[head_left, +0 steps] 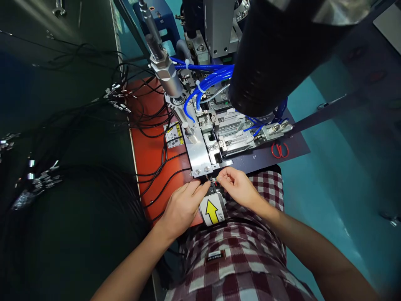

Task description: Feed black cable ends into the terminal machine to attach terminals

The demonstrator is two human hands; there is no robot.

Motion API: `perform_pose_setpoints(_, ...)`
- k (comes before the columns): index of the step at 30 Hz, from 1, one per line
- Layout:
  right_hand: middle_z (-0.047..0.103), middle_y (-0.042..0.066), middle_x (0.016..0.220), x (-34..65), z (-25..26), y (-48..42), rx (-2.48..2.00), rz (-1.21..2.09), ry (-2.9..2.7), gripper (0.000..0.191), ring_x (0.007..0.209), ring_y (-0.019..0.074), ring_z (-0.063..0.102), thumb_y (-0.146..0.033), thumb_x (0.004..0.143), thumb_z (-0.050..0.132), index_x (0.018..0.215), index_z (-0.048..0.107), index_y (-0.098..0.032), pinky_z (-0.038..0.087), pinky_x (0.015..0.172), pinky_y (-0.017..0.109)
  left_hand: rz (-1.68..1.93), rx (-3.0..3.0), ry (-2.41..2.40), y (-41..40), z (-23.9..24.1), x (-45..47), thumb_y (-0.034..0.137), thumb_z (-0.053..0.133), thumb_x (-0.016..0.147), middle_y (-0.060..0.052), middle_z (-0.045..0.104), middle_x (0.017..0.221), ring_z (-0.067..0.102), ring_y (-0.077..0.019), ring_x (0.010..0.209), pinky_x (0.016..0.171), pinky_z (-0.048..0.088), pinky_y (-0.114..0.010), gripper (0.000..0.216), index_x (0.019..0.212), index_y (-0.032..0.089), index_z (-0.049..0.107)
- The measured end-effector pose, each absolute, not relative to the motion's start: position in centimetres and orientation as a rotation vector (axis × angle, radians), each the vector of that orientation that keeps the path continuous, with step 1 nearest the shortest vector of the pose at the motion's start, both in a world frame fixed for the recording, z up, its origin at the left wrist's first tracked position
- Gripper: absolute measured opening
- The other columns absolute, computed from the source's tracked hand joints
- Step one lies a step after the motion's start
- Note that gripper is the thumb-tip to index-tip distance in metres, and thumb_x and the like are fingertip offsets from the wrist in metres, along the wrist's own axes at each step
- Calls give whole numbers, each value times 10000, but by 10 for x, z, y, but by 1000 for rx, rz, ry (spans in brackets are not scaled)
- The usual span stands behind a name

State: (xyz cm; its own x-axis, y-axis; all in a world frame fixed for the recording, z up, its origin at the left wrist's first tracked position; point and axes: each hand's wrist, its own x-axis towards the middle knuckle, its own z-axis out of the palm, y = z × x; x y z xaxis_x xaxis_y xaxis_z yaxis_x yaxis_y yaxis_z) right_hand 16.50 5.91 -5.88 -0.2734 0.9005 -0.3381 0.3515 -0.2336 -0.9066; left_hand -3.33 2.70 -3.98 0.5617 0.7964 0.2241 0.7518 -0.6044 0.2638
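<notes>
At the front edge of a metal fixture (200, 158), my left hand (182, 205) rests with thumb and forefinger brought together. My right hand (238, 187) pinches from the other side, fingertips curled in. Between the fingertips sits a small shiny part with a bit of red (214, 181), too small to name and partly hidden by my fingers. Just below is a white label with a yellow arrow (212, 210). Black cables (163, 177) run over the orange-red surface (150, 155) left of the fixture.
Blue air tubes (216, 74) and small cylinders (238, 144) fill the machine's middle. A large black cylinder (269, 58) hangs at upper right. Red-handled scissors (280, 150) lie on the dark plate. Bundles of black cables with shiny ends (46, 177) lie left; a wrench (59, 8) is at the top left.
</notes>
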Motion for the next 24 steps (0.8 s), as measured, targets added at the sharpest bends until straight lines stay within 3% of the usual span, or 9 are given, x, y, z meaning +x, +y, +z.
perform_pose_setpoints(16,528,-27,630,165,-61,64,-1414,1800,-1360,196,476,96,475,-327,842,532,718,527,-176,375,480,234,508,2668,1379,26,-43,-33,129,398,932,-100,640,903,578,-206,778,639,482,-300,307,1129,135,634)
perform_pose_setpoints(18,581,-4,671,167,-55,61,-1490,1610,-1530,184,501,109,499,-316,859,527,749,572,-176,388,506,245,509,2663,1378,26,-44,-33,125,391,934,-95,641,902,576,-202,771,641,481,-300,312,1132,138,631)
perform_pose_setpoints(22,654,20,783,160,-41,51,-1596,922,-1854,156,611,138,558,-307,883,554,946,655,-205,407,610,265,501,2665,1373,27,-44,-33,131,386,935,-96,645,904,577,-205,760,639,484,-307,315,1140,135,625)
perform_pose_setpoints(24,639,6,718,154,-39,49,-1575,838,-1908,138,621,140,561,-303,885,561,883,657,-205,401,622,262,509,2674,1369,27,-44,-34,137,387,936,-100,647,901,580,-205,753,634,486,-309,312,1131,133,630)
